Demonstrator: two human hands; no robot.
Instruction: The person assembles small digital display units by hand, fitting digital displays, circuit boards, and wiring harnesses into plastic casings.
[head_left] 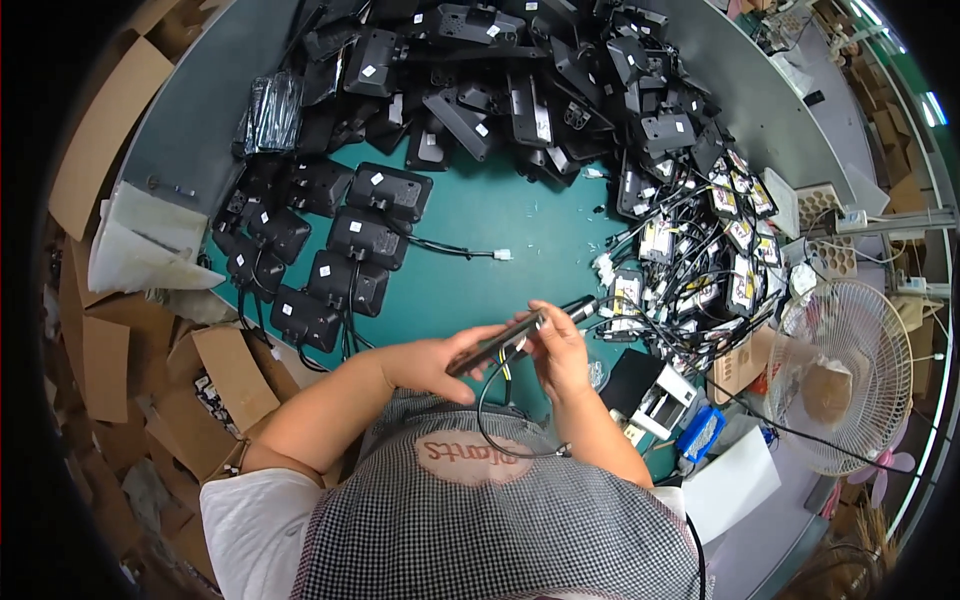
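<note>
Head view: left hand [432, 364] and right hand [563, 352] are both clamping their grip on a slim, dark, elongated housing [488, 350], holding it tilted over the green table [470, 205]'s near edge. Thin multicoloured wires [504, 366] are hanging below. Flat black rectangular housings [366, 237] are lying left, white-and-yellow-labelled modules [657, 241] right.

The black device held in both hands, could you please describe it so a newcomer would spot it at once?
Find the green tabletop, then its near edge by the checked apron. There the left hand and right hand hold a slim-looking black device with coloured wires below it. Unlike the black housings at the left, it is held, not lying down.
</note>
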